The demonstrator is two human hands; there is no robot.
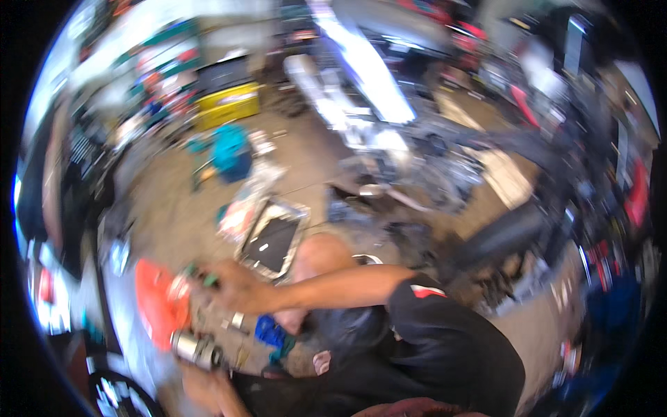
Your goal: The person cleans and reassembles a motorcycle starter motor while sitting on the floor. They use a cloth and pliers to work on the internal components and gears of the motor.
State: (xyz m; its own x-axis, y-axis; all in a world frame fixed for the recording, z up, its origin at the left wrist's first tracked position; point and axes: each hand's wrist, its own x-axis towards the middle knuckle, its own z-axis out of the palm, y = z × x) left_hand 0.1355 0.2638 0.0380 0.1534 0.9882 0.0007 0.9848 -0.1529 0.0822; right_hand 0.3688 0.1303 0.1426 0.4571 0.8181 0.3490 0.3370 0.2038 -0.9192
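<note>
Motion blurs much of the head view. My right hand [240, 288] reaches across to the left, its fingers curled around something small and greenish that I cannot make out. Below it, at the lower left, my left hand [205, 390] appears closed on a silver cylindrical tool [198, 349] with a dark end. Just beyond the tool and left of my right hand is a bright orange-red thing [156, 299], perhaps a bag or plastic piece. A crumpled blue cloth-like item [271, 332] lies on the ground below my right forearm.
Beyond my bare knee [323, 254], a rectangular frame with a dark panel [274, 240] lies on the floor. A teal bag [229, 149] and a yellow box [228, 105] stand farther off. A partly dismantled motorcycle [389, 146] with a dark tyre [497, 240] fills the right.
</note>
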